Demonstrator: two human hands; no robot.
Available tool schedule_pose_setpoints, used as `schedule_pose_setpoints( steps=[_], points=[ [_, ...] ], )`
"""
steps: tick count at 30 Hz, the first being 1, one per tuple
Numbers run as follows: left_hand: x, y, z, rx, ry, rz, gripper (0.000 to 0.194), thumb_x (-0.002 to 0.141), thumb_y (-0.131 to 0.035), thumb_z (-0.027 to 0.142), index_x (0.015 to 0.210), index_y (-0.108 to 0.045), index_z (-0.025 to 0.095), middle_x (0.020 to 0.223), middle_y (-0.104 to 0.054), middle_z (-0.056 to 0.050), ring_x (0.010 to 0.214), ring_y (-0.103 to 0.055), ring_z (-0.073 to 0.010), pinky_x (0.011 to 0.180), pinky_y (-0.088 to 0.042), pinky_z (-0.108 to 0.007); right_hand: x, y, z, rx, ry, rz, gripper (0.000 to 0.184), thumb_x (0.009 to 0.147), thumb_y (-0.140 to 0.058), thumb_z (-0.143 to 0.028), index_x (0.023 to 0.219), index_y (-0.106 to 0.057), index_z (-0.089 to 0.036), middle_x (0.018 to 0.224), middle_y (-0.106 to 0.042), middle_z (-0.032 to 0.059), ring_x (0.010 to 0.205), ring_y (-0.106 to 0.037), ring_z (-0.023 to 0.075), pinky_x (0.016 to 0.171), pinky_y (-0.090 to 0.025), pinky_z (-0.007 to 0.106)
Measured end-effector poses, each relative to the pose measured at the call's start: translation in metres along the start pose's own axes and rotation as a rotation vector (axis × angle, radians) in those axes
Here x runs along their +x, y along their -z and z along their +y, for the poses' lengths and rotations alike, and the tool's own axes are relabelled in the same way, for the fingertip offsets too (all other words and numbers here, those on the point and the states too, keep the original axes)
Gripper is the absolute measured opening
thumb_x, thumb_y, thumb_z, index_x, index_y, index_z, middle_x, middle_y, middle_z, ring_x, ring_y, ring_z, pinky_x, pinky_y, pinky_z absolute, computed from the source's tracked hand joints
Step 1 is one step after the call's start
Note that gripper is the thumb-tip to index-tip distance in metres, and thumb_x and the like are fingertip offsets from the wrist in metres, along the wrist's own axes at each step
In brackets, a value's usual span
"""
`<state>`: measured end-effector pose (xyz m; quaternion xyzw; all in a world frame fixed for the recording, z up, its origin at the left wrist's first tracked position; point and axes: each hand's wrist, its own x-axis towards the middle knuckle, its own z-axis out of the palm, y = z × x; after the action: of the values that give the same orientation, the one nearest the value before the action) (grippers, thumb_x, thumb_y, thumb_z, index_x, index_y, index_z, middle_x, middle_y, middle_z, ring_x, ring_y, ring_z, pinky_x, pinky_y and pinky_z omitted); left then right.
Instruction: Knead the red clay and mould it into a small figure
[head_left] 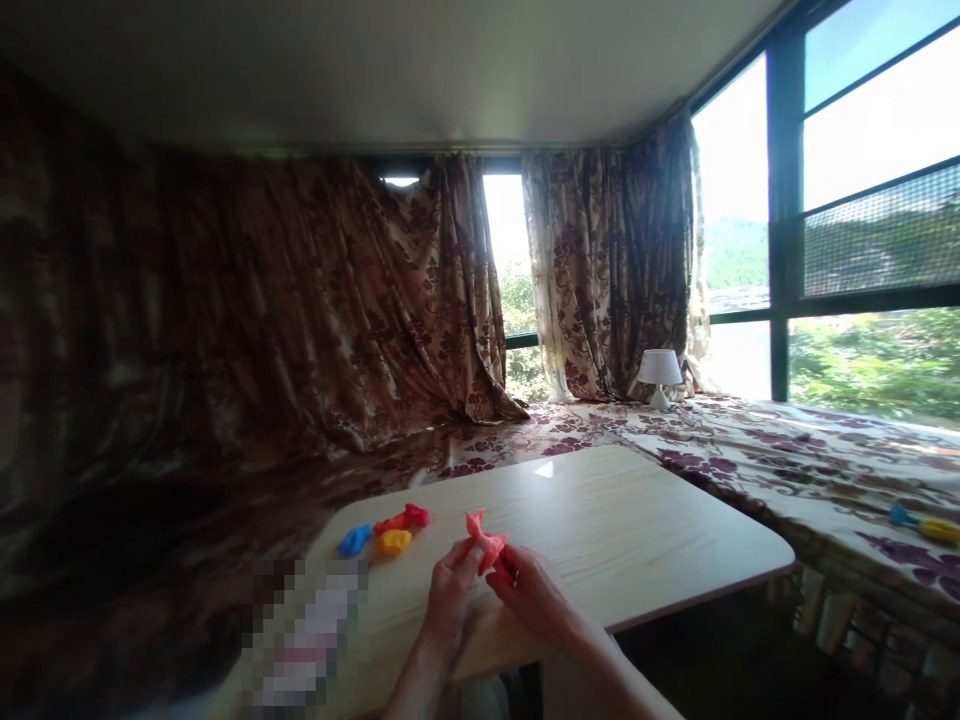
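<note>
A soft-looking coral-pink piece (491,548) with pointed, crumpled ends is held above the table between my hands; its exact kind I cannot make out. My left hand (448,592) pinches it from the left, thumb on its near side. From the right, my right hand (534,592) grips its other end, the fingers curled and partly hiding it. To the left of my hands, a blue lump (355,540), a yellow lump (394,543) and red lumps (405,518) lie close together on the pale wood-grain table (637,540).
A blurred-out patch (307,640) covers the table's near left part. Behind the table, a flowered cloth (570,425) covers a ledge bearing a white lamp (660,375). A blue-and-yellow object (926,523) lies at far right. Patterned curtains (420,300) hang at the back.
</note>
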<state>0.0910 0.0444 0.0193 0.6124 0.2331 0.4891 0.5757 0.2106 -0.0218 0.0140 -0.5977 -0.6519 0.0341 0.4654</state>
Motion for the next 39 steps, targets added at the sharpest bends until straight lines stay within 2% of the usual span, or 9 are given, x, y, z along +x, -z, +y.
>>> schedule_pose_setpoints(
  steps=[3, 6, 12, 20, 27, 32, 37, 39],
  points=[
    [0.006, -0.003, -0.003, 0.022, 0.039, 0.072, 0.037, 0.066, -0.067, 0.047, 0.076, -0.071, 0.012, 0.066, -0.066, -0.004, 0.069, -0.057, -0.0169, 0.069, -0.044, -0.026, 0.002, -0.002, 0.006, -0.04, -0.04, 0.055, 0.008, 0.077, -0.055, -0.021, 0.069, -0.055, -0.018, 0.064, -0.056, -0.0017, 0.06, -0.046, 0.012, 0.057, -0.031, 0.022],
    [0.009, -0.009, -0.005, 0.081, 0.03, 0.107, 0.037, 0.067, -0.066, 0.049, 0.076, -0.07, 0.013, 0.066, -0.066, -0.003, 0.068, -0.058, -0.0171, 0.068, -0.044, -0.026, 0.003, -0.002, 0.009, -0.048, -0.037, 0.088, 0.011, 0.08, -0.054, -0.024, 0.071, -0.055, -0.018, 0.065, -0.057, -0.0014, 0.061, -0.047, 0.0125, 0.057, -0.032, 0.023],
    [0.004, -0.015, -0.002, 0.173, -0.086, 0.053, 0.039, 0.075, -0.057, 0.049, 0.086, -0.071, 0.014, 0.083, -0.069, -0.006, 0.08, -0.06, -0.0201, 0.079, -0.044, -0.03, 0.002, 0.0, 0.008, -0.014, -0.023, 0.114, 0.013, 0.082, -0.051, -0.024, 0.071, -0.055, -0.017, 0.067, -0.059, -0.0008, 0.061, -0.048, 0.0122, 0.057, -0.033, 0.023],
    [0.001, -0.018, 0.004, 0.215, -0.093, 0.06, 0.036, 0.069, -0.063, 0.048, 0.082, -0.072, 0.015, 0.084, -0.067, -0.006, 0.083, -0.06, -0.0212, 0.074, -0.046, -0.028, 0.002, -0.001, 0.01, -0.042, -0.019, 0.112, 0.013, 0.081, -0.054, -0.026, 0.072, -0.057, -0.017, 0.066, -0.062, 0.0013, 0.059, -0.051, 0.0137, 0.055, -0.034, 0.023],
    [0.004, -0.017, -0.003, 0.227, -0.127, 0.011, 0.034, 0.071, -0.062, 0.047, 0.083, -0.073, 0.017, 0.082, -0.064, -0.005, 0.084, -0.059, -0.0211, 0.075, -0.047, -0.03, 0.001, 0.002, 0.01, -0.061, 0.002, 0.112, 0.02, 0.084, -0.05, -0.025, 0.072, -0.064, -0.018, 0.069, -0.066, 0.0039, 0.064, -0.057, 0.0164, 0.059, -0.035, 0.024],
    [0.004, -0.017, -0.004, 0.21, -0.137, 0.052, 0.037, 0.07, -0.062, 0.049, 0.082, -0.072, 0.016, 0.087, -0.065, -0.007, 0.086, -0.06, -0.0223, 0.076, -0.048, -0.031, 0.003, 0.001, 0.01, -0.058, -0.035, 0.097, 0.024, 0.083, -0.049, -0.025, 0.067, -0.063, -0.016, 0.063, -0.064, 0.0027, 0.059, -0.052, 0.0145, 0.055, -0.032, 0.023],
    [0.003, -0.016, 0.0, 0.189, -0.129, 0.113, 0.038, 0.07, -0.062, 0.05, 0.08, -0.07, 0.015, 0.082, -0.067, -0.008, 0.083, -0.061, -0.0223, 0.079, -0.046, -0.032, 0.005, 0.0, 0.008, -0.024, -0.059, 0.054, 0.008, 0.073, -0.058, -0.022, 0.067, -0.06, -0.017, 0.059, -0.057, -0.002, 0.055, -0.045, 0.012, 0.053, -0.031, 0.022],
    [0.003, -0.016, 0.002, 0.2, -0.121, 0.122, 0.038, 0.07, -0.061, 0.05, 0.08, -0.07, 0.015, 0.083, -0.068, -0.008, 0.083, -0.061, -0.0226, 0.078, -0.046, -0.031, 0.005, 0.0, 0.007, -0.018, -0.059, 0.057, 0.007, 0.074, -0.057, -0.021, 0.068, -0.06, -0.017, 0.06, -0.056, -0.002, 0.056, -0.046, 0.012, 0.054, -0.031, 0.022]
  ],
)
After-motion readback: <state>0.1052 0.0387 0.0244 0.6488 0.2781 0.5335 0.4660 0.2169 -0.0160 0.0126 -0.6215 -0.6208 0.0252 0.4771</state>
